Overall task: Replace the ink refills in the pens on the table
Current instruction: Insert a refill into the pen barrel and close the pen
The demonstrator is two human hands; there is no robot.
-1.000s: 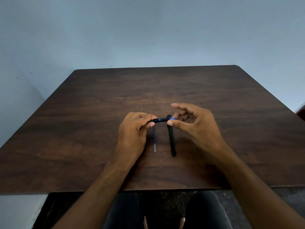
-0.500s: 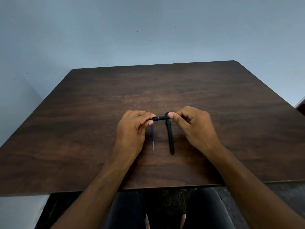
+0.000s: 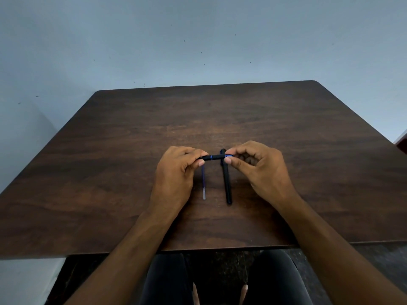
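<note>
A black pen with a blue ring (image 3: 212,157) is held level just above the dark wooden table (image 3: 308,161). My left hand (image 3: 176,172) grips its left end, fingers curled round the barrel. My right hand (image 3: 262,170) pinches its right end between thumb and forefinger, where a bit of blue shows. Under the held pen a second black pen (image 3: 226,181) lies on the table, pointing toward me. A thin blue refill with a clear end (image 3: 203,183) lies parallel to it on its left, its far end hidden by my left hand.
The table's near edge (image 3: 220,247) runs just in front of my lap. A pale blue wall stands behind the table's far edge. Something reddish (image 3: 402,143) shows at the right border.
My right hand's fingers, spread a second ago, have curled in and now pinch the pen's right end. The held pen stays in place; the camera view has tilted a little.
</note>
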